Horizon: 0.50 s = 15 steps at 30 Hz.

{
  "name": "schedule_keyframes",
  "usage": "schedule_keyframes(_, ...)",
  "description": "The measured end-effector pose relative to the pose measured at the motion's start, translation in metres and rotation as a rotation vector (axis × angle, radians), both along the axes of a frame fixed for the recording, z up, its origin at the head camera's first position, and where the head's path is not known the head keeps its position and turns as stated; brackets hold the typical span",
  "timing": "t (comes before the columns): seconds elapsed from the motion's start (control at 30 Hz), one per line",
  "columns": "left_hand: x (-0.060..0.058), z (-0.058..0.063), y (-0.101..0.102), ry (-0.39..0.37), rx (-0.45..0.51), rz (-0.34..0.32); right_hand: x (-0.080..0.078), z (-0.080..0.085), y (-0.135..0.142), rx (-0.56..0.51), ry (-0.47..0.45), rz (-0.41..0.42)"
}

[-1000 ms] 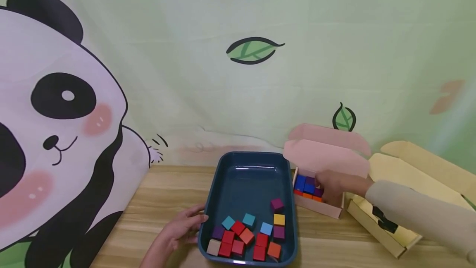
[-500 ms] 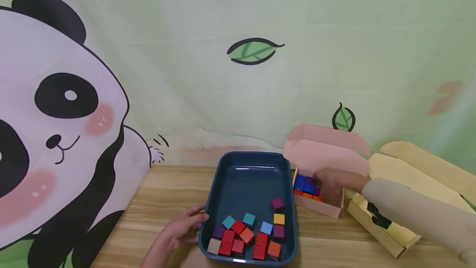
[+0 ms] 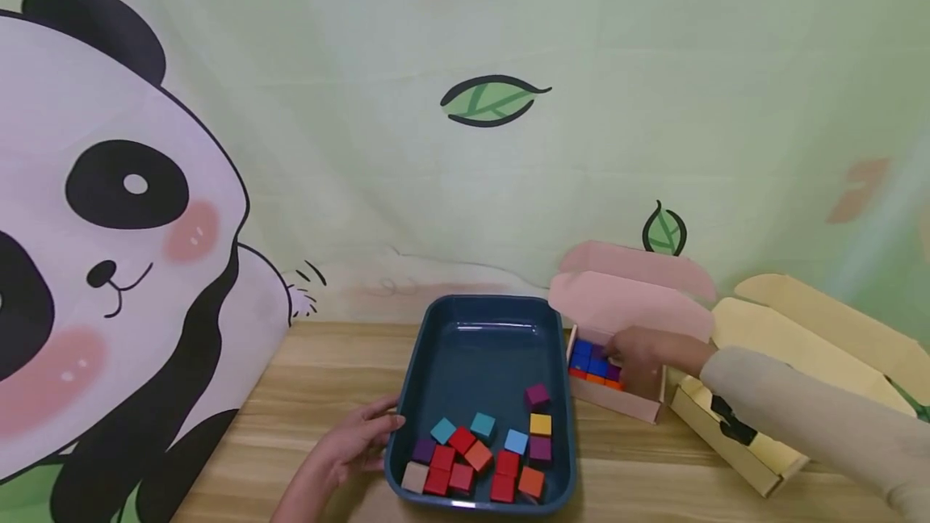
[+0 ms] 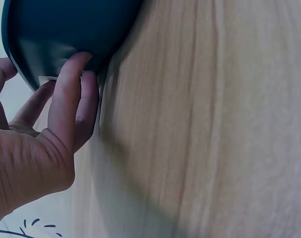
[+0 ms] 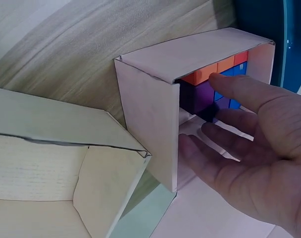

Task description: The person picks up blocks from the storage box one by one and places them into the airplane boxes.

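My left hand [image 3: 352,442] touches the left side of a dark blue tray [image 3: 483,366]; in the left wrist view its loosely bent fingers [image 4: 66,101] lie against the outer wall. Coloured cubes, among them a yellow cube [image 3: 541,424] and a purple cube [image 3: 538,395], lie in the tray's near half. My right hand [image 3: 643,357] reaches into a lidded pink box [image 3: 621,403]. There, blue cubes [image 3: 584,349], purple cubes and orange cubes [image 5: 206,73] are packed in rows. The right fingertips touch or sit close to the cubes; nothing is visibly lifted.
A yellow cardboard box [image 3: 715,434] with its lid up stands right of the pink box, partly under my right sleeve [image 3: 799,406]. The pink lid [image 3: 632,297] leans back towards the panda-printed cloth [image 3: 327,144]. Bare wooden table [image 3: 334,361] shows left of the tray.
My right hand stays in the pink box, its fingers shifting slightly among the cubes. The left hand and tray keep their places; the head view drifts a little.
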<state>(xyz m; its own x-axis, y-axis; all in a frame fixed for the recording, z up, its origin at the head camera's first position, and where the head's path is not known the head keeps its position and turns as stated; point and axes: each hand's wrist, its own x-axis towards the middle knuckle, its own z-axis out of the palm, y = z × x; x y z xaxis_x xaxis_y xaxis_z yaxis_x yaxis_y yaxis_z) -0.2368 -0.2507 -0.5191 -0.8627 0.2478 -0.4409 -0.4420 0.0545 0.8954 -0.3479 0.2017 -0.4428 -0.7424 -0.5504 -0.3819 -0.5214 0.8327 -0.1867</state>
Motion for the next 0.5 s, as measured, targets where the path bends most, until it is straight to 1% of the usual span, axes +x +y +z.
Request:
schedule_keyframes(0.1,0.002,-0.001,-0.001,-0.007,0.0,-0.002,0.002,-0.001,-0.003,-0.003,0.011,0.029)
schedule_keyframes(0.17,0.003,-0.002,-0.001,-0.015,-0.003,0.0,0.003,-0.001,-0.004,-0.009,0.038,0.05)
schedule_keyframes(0.23,0.003,-0.002,-0.001,-0.016,-0.009,0.001,0.003,0.002,-0.006,-0.047,0.081,0.052)
schedule_keyframes(0.37,0.004,-0.001,0.0,-0.016,-0.016,0.004,0.004,0.014,-0.016,-0.154,0.186,0.109)
schedule_keyframes(0.43,0.003,0.0,0.001,-0.006,-0.013,0.013,0.007,0.021,-0.024,-0.209,0.214,0.143)
schedule_keyframes(0.5,0.002,0.0,0.001,0.006,-0.006,0.019,0.013,0.027,-0.034,-0.249,0.208,0.171)
